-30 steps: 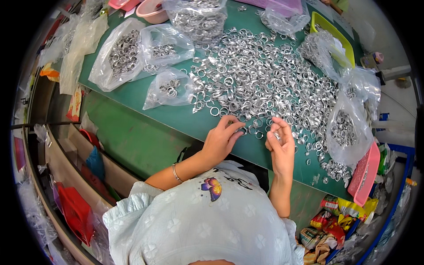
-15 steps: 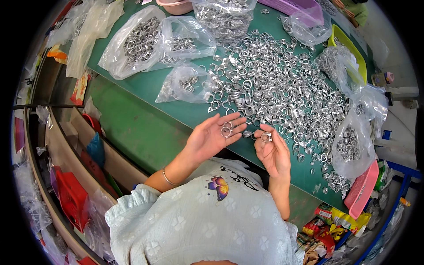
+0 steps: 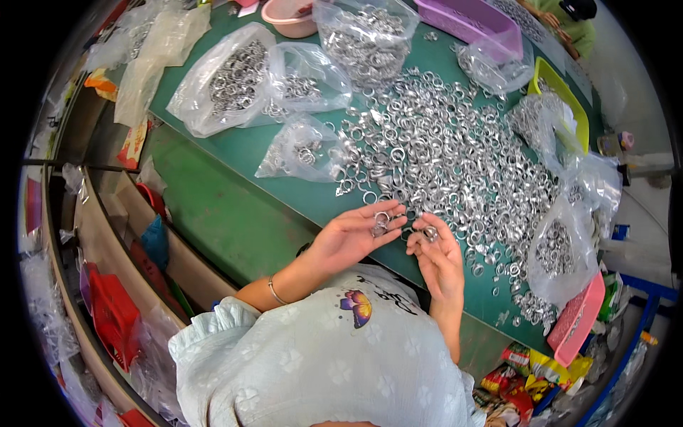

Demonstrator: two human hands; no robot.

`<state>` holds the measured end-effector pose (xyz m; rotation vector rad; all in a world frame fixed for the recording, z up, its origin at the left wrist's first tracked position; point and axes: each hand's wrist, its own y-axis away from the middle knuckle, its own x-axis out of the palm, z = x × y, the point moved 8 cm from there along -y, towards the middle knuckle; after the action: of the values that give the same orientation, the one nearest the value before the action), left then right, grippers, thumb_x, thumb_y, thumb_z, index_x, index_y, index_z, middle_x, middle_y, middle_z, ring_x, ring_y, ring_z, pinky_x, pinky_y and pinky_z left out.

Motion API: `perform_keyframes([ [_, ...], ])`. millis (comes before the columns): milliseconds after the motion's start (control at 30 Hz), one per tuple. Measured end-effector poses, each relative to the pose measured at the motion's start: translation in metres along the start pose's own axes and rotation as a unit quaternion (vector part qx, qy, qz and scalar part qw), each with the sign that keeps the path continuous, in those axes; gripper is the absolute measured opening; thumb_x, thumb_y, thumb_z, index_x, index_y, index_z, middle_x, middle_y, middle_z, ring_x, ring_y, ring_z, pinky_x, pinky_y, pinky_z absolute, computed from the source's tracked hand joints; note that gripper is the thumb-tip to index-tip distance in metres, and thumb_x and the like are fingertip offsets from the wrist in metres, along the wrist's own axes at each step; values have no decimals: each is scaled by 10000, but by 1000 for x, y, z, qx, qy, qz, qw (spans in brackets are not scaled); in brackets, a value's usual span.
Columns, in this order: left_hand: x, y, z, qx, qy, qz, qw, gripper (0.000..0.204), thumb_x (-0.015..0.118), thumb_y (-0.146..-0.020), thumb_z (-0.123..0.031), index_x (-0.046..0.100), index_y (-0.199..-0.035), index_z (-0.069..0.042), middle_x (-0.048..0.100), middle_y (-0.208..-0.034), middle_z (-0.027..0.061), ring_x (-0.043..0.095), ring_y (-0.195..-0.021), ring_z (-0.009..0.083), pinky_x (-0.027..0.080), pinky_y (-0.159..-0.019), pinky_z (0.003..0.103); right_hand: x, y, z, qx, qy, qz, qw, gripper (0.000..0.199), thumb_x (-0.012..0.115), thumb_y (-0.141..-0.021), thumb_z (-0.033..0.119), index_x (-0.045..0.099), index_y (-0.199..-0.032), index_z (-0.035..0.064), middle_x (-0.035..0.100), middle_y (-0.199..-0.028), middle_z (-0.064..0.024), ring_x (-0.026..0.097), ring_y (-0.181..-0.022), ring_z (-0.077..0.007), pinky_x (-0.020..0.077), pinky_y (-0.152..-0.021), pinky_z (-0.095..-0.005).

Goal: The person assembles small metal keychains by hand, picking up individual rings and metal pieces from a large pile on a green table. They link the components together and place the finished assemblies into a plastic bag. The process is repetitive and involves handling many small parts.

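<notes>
My left hand (image 3: 350,238) is turned palm up, its fingers stretched out. A few silver-coloured metal rings (image 3: 380,222) rest on those fingers. Close beside it, my right hand (image 3: 440,257) pinches one silver ring (image 3: 430,233) between thumb and fingertips. Both hands hover over the near edge of a green table (image 3: 220,158). Just beyond them spreads a large loose heap of similar rings (image 3: 434,135).
Clear plastic bags of rings, such as one bag (image 3: 302,149), stand left of the heap. To the right are another bag (image 3: 562,249), a pink basket (image 3: 580,320) and a lime-green tray (image 3: 573,92). A purple basket (image 3: 469,25) sits at the back; another person (image 3: 573,28) is far right.
Both hands sit slightly lower in the picture relative to the heap, and my left hand has come closer to my right. The whole view has shifted a little. Rings remain in both hands.
</notes>
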<state>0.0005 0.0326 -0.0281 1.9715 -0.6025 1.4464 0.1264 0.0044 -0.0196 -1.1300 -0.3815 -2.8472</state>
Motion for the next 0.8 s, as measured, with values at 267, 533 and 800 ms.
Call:
perform_keyframes([
  [267,14,-7,-2,32,-137,-4,990,461,534,-872,-73,373,-1289,41,395,-1333,185,406,-1231,282,377,-1005,334,-11,-1,4,12,74,-47,996,336,453,-852,-50,453,-1187,-27,534,-1006,-106,565,-717,-164,462,-634,-272],
  [533,46,-36,-70,110,-360,-30,926,374,558,-871,-138,485,-1213,-5,557,-1138,107,555,-895,109,480,-719,241,-25,2,9,4,167,-89,982,261,437,-883,-13,490,-1138,-28,564,-944,-100,556,-628,-140,464,-574,-252],
  [800,126,-154,-277,472,-832,-144,253,299,559,-801,-62,586,-1096,-16,618,-1010,169,584,-949,278,446,-839,332,-13,4,28,-46,138,-36,989,387,454,-879,-15,381,-1259,-19,531,-1092,-145,594,-785,-188,492,-694,-298],
])
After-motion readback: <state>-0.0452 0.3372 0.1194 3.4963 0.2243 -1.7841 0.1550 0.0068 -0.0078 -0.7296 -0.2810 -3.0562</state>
